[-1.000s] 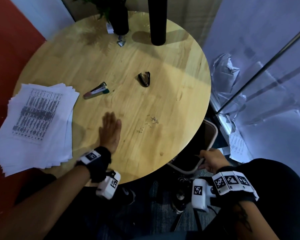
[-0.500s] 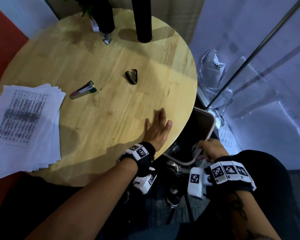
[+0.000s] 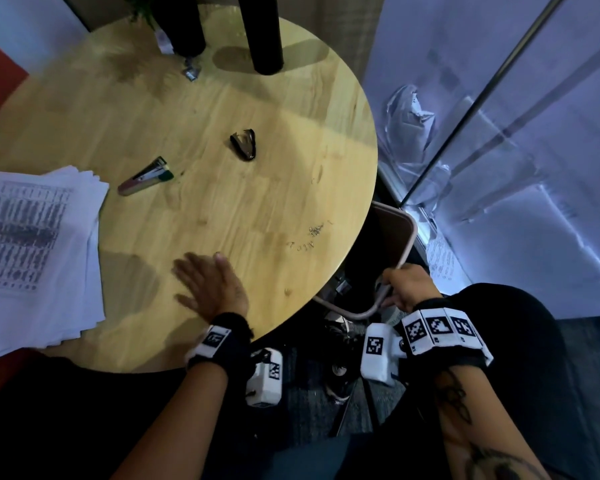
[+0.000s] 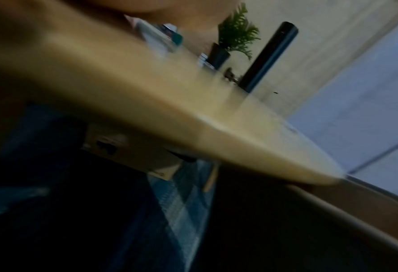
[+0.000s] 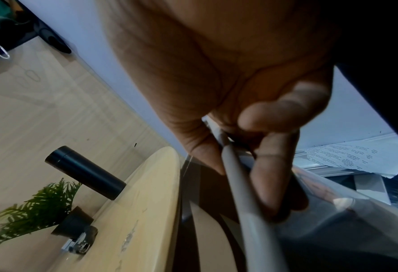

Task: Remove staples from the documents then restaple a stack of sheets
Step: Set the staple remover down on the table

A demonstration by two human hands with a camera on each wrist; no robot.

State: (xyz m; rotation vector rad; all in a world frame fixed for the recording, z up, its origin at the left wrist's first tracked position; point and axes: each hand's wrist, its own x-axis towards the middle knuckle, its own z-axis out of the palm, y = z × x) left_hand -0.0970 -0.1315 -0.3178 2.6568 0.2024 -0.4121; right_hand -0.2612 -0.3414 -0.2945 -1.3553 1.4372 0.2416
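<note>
My left hand (image 3: 207,280) lies flat and open on the round wooden table (image 3: 222,109), near its front edge. Several loose staples (image 3: 309,237) lie to its right, close to the table's right edge. Below that edge my right hand (image 3: 404,284) grips the rim of a grey waste bin (image 3: 411,233); in the right wrist view its fingers (image 5: 275,165) curl round the bin rim (image 5: 237,184). A stapler (image 3: 146,176) and a black staple remover (image 3: 245,143) lie mid-table. A fanned stack of printed sheets (image 3: 32,244) covers the left side.
A black cylinder (image 3: 260,36), a dark plant pot (image 3: 184,26) and a small metal clip (image 3: 191,72) stand at the table's far edge. Right of the table are a glass wall with a metal rail (image 3: 482,91), crumpled plastic (image 3: 409,112) and a printed sheet (image 3: 440,258) on the floor.
My left hand swept right across the table to its edge by the bin, then came back left. The staples still lie on the table. My right hand kept hold of the bin rim.
</note>
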